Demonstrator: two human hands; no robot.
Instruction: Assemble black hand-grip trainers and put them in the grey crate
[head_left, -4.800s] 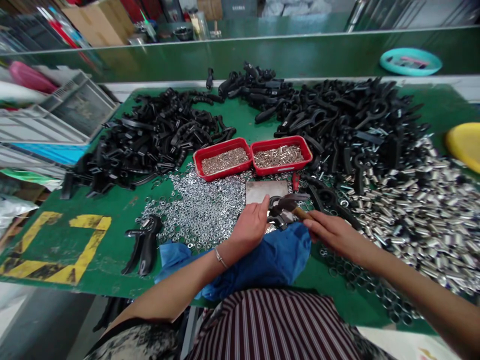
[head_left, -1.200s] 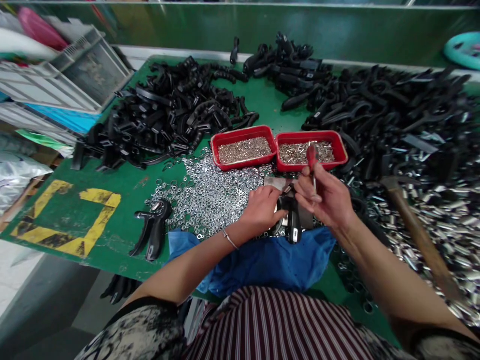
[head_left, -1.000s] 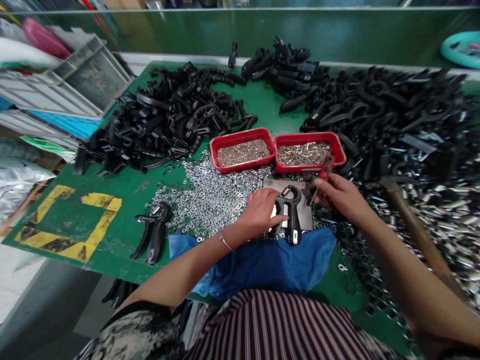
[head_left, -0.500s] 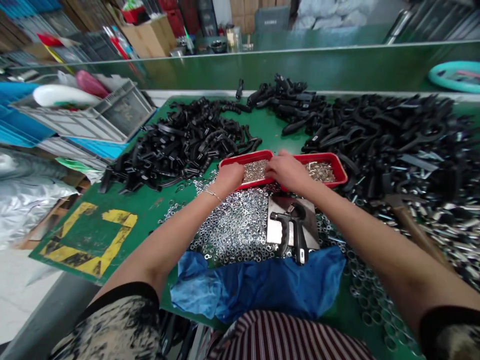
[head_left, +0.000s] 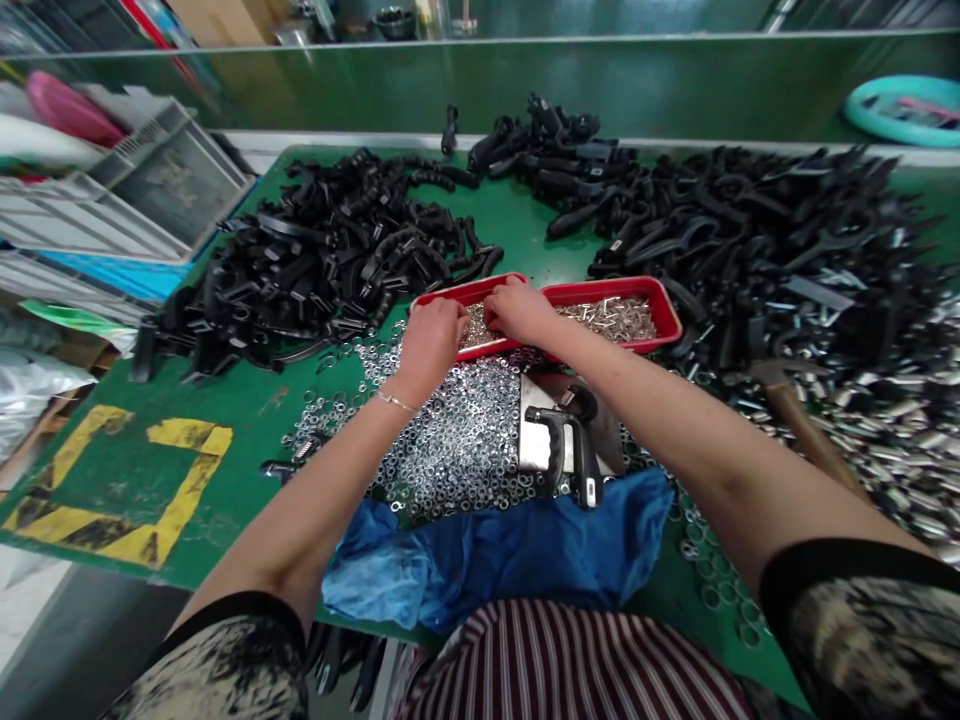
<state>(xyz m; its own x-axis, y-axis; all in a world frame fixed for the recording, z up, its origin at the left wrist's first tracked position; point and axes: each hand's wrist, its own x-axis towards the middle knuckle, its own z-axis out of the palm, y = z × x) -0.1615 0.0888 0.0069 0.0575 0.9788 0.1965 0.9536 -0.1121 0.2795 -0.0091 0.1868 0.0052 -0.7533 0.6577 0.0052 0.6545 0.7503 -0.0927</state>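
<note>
Both my hands reach into the left red tray point(head_left: 444, 294), which is full of small metal bits. My left hand point(head_left: 431, 338) hangs over its left half with the fingers curled down. My right hand point(head_left: 521, 312) is at its right half, fingers pressed together and dipped among the bits. What either hand holds is hidden. The right red tray point(head_left: 663, 304) holds short metal pins. Nearer me, a black hand gripper point(head_left: 576, 445) lies untouched on a small metal plate point(head_left: 534, 448).
Shiny washers point(head_left: 465, 440) cover the green table in front of the trays, above a blue cloth point(head_left: 525, 550). Black plastic parts are heaped at left point(head_left: 330, 250) and right point(head_left: 750, 230). A hammer point(head_left: 806, 435) and metal sleeves point(head_left: 900, 440) lie at right, a grey crate point(head_left: 150, 190) at far left.
My right hand has let go of the hammer, then the red-handled tool. Both hands have left the hand gripper on the plate and moved forward into the left red tray.
</note>
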